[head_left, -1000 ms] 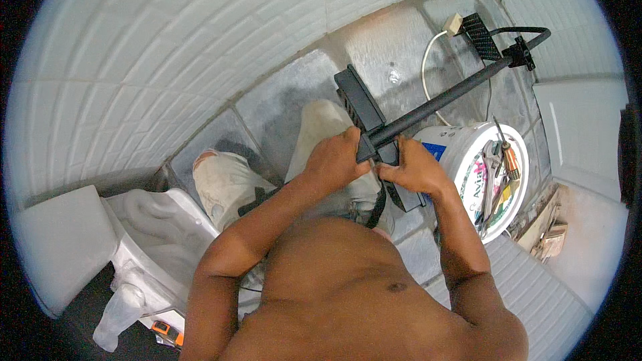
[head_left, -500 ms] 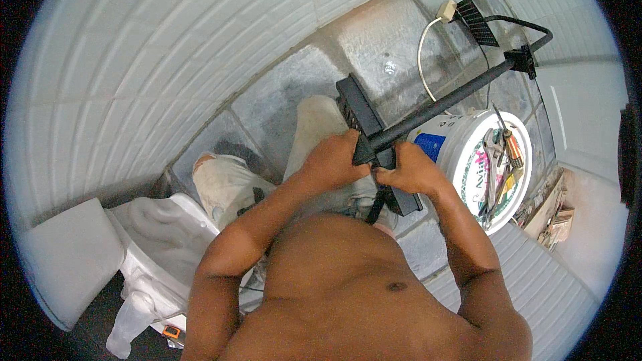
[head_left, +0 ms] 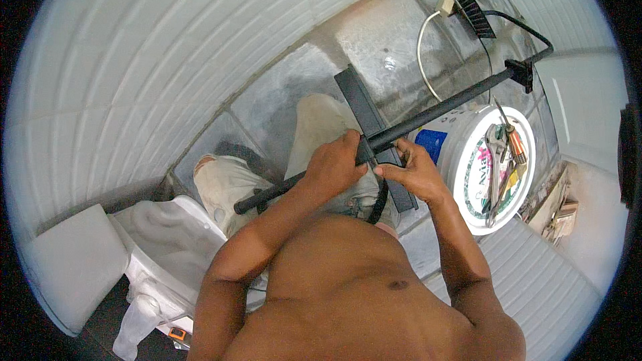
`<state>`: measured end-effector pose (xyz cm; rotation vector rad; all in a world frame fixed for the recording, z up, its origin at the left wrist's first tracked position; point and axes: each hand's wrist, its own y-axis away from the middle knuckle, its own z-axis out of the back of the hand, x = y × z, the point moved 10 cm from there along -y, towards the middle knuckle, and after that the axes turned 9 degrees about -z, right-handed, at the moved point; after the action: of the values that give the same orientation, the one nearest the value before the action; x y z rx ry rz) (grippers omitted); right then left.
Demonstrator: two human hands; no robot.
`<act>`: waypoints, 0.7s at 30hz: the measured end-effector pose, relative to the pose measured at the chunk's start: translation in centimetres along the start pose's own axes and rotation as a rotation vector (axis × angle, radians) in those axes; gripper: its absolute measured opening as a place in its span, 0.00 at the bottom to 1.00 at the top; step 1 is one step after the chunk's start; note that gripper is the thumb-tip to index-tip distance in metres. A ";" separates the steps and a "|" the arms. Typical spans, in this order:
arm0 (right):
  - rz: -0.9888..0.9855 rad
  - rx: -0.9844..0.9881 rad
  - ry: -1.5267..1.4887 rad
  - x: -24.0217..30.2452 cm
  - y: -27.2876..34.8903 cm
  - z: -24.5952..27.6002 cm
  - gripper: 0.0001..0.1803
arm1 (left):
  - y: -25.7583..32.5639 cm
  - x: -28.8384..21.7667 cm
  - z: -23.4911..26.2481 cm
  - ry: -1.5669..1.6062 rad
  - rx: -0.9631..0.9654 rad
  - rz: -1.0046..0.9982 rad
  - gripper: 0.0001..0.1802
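A long black metal tube [head_left: 448,102] with a flat black crosspiece [head_left: 366,101] lies slantwise over my lap. Fingers curled round the joint of tube and crosspiece, my left hand [head_left: 338,162] is closed on the frame. My right hand [head_left: 416,172] is closed just beside it, thumb and fingers pinching the frame near the same joint; part of the grip is hidden. A black strap or cable [head_left: 380,200] hangs below the joint. The tube's near end [head_left: 246,204] sticks out past my left wrist, and a black bracket [head_left: 519,75] sits toward its far end.
Right of the frame, a white bucket [head_left: 471,120] bears an adjustable wrench [head_left: 493,160] and an orange-handled screwdriver [head_left: 515,142] on its lid. A pale plug adapter [head_left: 446,5] with a white cord lies beyond. A white toilet [head_left: 190,227] stands at left, beside the ribbed wall [head_left: 167,47].
The tube frame has turned in my hands: its near end now shows at lower left, and the crosspiece shows a flatter face. My right fingers have shifted at the joint.
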<state>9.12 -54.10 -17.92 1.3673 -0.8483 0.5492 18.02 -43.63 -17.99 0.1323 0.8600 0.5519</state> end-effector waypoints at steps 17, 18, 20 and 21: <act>-0.091 0.140 -0.371 -1.9 -0.5 -1.5 0.19 | 1.3 -0.8 1.3 0.090 0.066 -0.037 0.29; -0.071 0.169 -0.398 -1.6 -0.4 -1.6 0.18 | 1.3 -1.0 1.4 0.090 0.052 -0.049 0.28; -0.103 0.140 -0.341 -1.9 -0.4 -1.4 0.17 | 1.2 -1.0 1.4 0.069 0.037 -0.037 0.26; -0.045 0.153 -0.361 -1.3 -0.4 -1.4 0.17 | 1.2 -1.0 1.4 0.062 0.030 -0.032 0.26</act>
<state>8.92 -52.57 -19.20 1.6514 -1.0790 0.3404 18.11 -42.96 -15.99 0.1289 0.9299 0.5150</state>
